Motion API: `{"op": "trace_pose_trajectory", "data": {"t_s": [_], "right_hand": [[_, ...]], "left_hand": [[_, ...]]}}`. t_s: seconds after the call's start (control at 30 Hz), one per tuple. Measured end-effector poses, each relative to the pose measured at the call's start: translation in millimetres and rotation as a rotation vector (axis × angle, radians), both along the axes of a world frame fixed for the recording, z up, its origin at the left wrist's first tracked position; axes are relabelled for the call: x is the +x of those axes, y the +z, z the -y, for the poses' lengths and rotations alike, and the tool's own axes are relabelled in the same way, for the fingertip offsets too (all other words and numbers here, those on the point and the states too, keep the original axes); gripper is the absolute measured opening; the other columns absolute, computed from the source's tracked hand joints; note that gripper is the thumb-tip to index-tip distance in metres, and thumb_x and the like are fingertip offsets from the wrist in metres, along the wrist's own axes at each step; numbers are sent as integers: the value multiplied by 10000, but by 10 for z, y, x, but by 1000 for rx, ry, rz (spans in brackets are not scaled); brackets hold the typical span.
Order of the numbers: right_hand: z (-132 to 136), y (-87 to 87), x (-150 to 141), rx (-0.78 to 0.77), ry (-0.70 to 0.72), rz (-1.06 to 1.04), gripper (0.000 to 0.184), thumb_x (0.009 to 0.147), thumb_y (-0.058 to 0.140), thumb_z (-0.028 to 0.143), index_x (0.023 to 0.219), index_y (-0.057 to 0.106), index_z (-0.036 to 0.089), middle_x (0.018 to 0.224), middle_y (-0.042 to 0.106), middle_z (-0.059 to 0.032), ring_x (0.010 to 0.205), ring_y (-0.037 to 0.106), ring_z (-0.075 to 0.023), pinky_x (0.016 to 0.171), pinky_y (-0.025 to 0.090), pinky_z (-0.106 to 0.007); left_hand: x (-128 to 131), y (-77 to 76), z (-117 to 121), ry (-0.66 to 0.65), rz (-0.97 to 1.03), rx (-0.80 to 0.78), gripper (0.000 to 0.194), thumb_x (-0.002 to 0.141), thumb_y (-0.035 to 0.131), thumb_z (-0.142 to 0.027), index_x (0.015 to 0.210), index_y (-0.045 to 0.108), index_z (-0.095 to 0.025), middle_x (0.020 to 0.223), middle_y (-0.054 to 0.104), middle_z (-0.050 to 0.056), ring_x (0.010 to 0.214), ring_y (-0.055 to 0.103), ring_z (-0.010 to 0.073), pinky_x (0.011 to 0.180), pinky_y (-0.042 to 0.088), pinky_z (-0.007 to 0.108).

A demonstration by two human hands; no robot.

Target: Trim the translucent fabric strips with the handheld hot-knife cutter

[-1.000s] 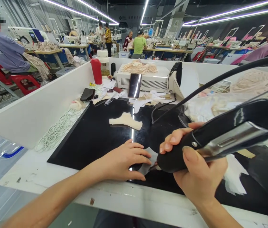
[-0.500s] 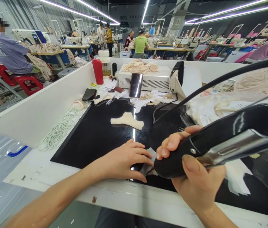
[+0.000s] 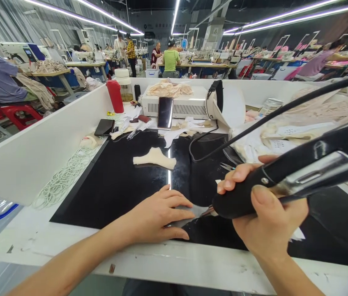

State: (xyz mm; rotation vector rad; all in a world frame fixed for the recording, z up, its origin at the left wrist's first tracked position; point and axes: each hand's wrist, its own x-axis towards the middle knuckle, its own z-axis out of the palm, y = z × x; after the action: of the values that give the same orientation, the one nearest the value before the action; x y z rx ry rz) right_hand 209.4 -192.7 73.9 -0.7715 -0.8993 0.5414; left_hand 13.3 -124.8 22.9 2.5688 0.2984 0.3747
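Note:
My left hand [image 3: 164, 216] lies flat with its fingers spread, pressing a thin, translucent greyish piece [image 3: 194, 211] onto the glossy black mat [image 3: 109, 185]. My right hand [image 3: 269, 213] is wrapped around a thick black corded hand tool [image 3: 284, 176], which has a long metal lever along its side. The tool's narrow metal tip touches or nearly touches the greyish piece, just right of my left fingertips. Farther back on the mat rests a cream padded piece [image 3: 154, 158] with a raised middle. Small pointed scissors [image 3: 227, 166] lie partly behind my right fingers.
A black cable [image 3: 254, 121] arches above the mat. Behind it stand a white vented box [image 3: 189, 107] with cloth on top, a phone [image 3: 165, 112] and a red cup [image 3: 115, 96]. Pale green cord [image 3: 65, 176] lies heaped left; bagged fabric [image 3: 272, 135] is right. Low white walls surround the table.
The view has swung slightly to the right. My right hand and the tool have drawn a little away from my left hand, baring more of the metal tip. My left hand stays pressed down.

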Motion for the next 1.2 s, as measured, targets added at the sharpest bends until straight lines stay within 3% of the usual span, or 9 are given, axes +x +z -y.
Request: {"op": "trace_pose_trajectory", "data": {"t_s": [0.33,0.7,1.2], "right_hand": [[1,-58,-20,10,10,47,352,827,824,290,1128,641,280,827,656,22,659,631,-168,585,569,-337],[6,37,142,16,-65,-13,417,715,900,304,1064,675,263,768,683,32,587,613,-165,529,553,-323],[-3,-17,163,10,-45,18,408,772,870,312,1106,640,264,807,675,33,629,619,-153,550,569,-304]], "left_hand": [[-7,-2,-6,-2,-7,10,416,947,737,-432,1328,687,-270,1374,670,88,1314,566,286,1240,271,544],[-10,21,-8,0,-27,1,399,948,742,-410,1309,691,-247,1398,658,81,1328,553,282,1258,241,537],[-39,21,-10,30,18,-33,397,972,713,-369,1355,670,-272,1421,644,93,1318,580,278,1254,291,549]]}}
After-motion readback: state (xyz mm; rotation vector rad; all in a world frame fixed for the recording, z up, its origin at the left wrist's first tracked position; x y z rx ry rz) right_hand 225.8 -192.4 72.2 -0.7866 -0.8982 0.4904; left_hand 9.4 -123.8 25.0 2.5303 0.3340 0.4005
